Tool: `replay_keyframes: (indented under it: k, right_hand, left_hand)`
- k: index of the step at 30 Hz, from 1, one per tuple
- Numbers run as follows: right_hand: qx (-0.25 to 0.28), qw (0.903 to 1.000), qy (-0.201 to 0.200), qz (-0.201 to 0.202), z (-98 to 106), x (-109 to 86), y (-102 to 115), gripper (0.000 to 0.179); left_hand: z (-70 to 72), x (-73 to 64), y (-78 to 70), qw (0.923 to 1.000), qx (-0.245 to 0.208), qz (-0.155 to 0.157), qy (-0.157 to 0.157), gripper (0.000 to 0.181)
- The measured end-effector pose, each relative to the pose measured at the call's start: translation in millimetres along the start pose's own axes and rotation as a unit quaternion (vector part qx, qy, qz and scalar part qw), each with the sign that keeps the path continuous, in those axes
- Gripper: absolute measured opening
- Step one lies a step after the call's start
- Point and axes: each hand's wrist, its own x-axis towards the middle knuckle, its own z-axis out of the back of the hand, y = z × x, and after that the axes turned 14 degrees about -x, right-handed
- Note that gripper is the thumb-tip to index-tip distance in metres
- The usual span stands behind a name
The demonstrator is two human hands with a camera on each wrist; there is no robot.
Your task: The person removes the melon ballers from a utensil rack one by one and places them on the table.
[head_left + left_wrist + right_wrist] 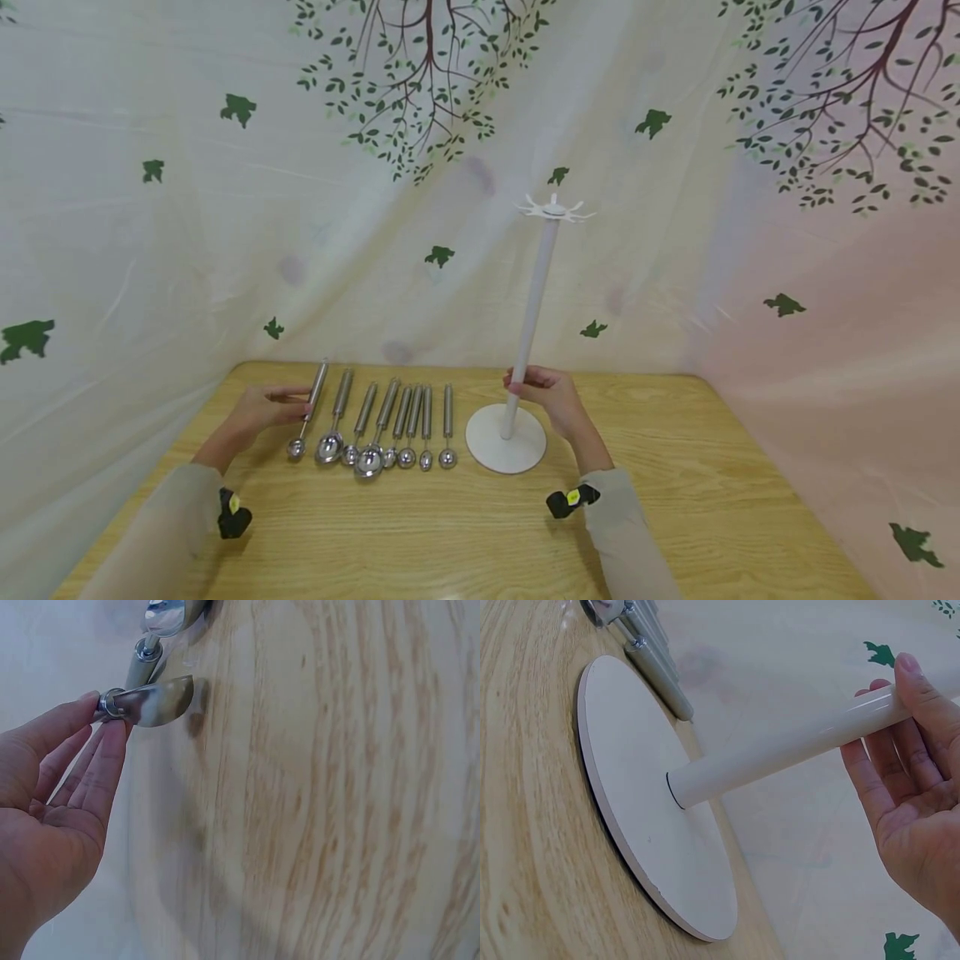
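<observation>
My left hand [262, 411] pinches the leftmost steel scoop [318, 385] by its handle, between thumb and fingers. In the left wrist view, the fingertips hold the scoop [156, 703] near the collar below its bowl, over the wooden table. Around the post of a white stand [534, 308], low above its round base, are the fingers and thumb of my right hand [553, 398]. The right wrist view shows the thumb lying along the white post [780, 759], the base flat on the table. At the top, several prongs [555, 208] spread outward with nothing on them.
Several more steel scoops [370, 461] of differing bowl sizes lie in a row between my hands, handles pointing away. The wooden table [420, 533] ends at the back against a pale curtain [360, 292] printed with leaves and branches.
</observation>
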Motion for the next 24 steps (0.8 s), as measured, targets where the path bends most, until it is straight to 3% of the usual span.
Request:
replay_keyframes:
  k: [9, 18, 24]
  right_hand:
    - [0.003, 1.0, -0.002, 0.002, 0.0, 2.3, -2.4, 0.036]
    - [0.001, 0.9999, 0.0, 0.013, -0.2, 1.6, -3.6, 0.034]
    - [0.005, 0.9999, 0.001, 0.015, 0.0, 0.5, -2.9, 0.035]
  left_hand:
    - [-3.7, 4.9, 4.5, 0.9996, -0.004, 0.015, -0.023, 0.054]
    - [-5.3, 7.8, 8.2, 0.9991, -0.035, 0.005, -0.025, 0.05]
    - [-7.5, 8.2, 8.3, 0.9992, -0.026, 0.004, -0.032, 0.048]
